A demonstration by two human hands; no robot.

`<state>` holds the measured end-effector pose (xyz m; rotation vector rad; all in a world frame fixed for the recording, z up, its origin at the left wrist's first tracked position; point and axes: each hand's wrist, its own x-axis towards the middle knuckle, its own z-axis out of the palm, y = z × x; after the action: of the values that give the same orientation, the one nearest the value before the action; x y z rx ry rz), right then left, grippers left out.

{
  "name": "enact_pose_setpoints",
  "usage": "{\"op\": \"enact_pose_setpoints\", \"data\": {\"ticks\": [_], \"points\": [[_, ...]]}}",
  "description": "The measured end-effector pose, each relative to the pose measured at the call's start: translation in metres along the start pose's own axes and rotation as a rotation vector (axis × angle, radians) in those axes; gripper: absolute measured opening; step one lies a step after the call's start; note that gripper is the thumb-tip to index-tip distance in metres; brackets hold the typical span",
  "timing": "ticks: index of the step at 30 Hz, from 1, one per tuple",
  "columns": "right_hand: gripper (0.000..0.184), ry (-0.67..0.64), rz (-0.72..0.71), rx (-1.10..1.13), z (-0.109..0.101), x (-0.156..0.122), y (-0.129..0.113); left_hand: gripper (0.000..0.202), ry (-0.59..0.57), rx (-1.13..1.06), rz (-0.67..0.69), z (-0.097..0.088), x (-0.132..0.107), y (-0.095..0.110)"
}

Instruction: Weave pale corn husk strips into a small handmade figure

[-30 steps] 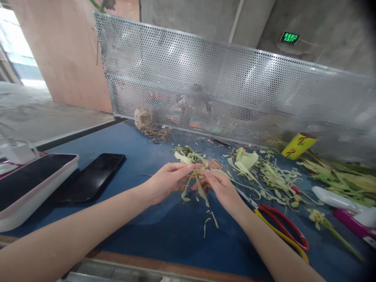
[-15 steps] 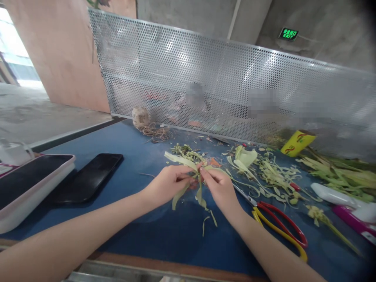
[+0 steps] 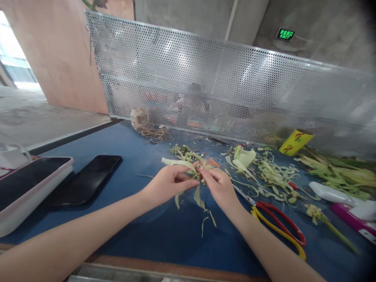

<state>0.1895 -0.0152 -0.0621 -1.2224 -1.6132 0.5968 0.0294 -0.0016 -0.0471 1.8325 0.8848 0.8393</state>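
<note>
Held between both hands above the middle of the desk (image 3: 123,231): a small bundle of pale green leaf strips (image 3: 188,176), one strip sticking out to the left, others hanging down toward the blue surface. Left hand (image 3: 169,184) pinched on the bundle from the left, thumb and fingertips closed over the strips. Right hand (image 3: 219,188) pinched on the same bundle from the right, fingertips meeting those of the left hand at the knot of leaves. Just below the hands, lying loose on the blue top: a few cut slivers (image 3: 207,223). Just right of the right hand, flat on the desk: scissors with red and yellow handles (image 3: 276,223), blades pointing toward the hands. Farther right and toward the far edge: a spread heap of leaf trimmings (image 3: 264,172), then a pile of longer green stalks (image 3: 337,174) near the right edge. Beside that pile: a yellow roll (image 3: 295,142) leaning close to the perforated metal screen (image 3: 205,78) that ran along the far edge. Near the far left corner, against the screen: a ball of twine (image 3: 139,117) with loose loops beside it. Toward the left edge: a black phone (image 3: 85,182) lying flat, and just beside it a white tray with a dark top (image 3: 26,188). Near the right edge: a white object (image 3: 329,192) and a pink one (image 3: 352,219), too blurred to name.
</note>
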Motion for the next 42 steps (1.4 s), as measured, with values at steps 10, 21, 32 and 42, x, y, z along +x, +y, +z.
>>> {"op": "enact_pose_setpoints", "data": {"ticks": [10,21,32,42], "points": [[0.034,-0.01,-0.051,-0.059,0.002,-0.004,0.0,0.018,0.02,-0.047,-0.033,0.003,0.004,-0.001],[0.037,-0.027,-0.075,-0.094,-0.001,0.0,0.001,0.024,0.078,-0.211,-0.098,0.003,0.005,0.001],[0.023,-0.246,-0.022,0.138,-0.001,-0.002,0.008,0.024,0.146,-0.644,-0.28,0.001,0.007,0.005],[0.027,0.186,-0.714,-0.79,0.002,-0.011,-0.003,0.018,0.179,-0.849,-0.302,0.002,0.005,0.005]]}}
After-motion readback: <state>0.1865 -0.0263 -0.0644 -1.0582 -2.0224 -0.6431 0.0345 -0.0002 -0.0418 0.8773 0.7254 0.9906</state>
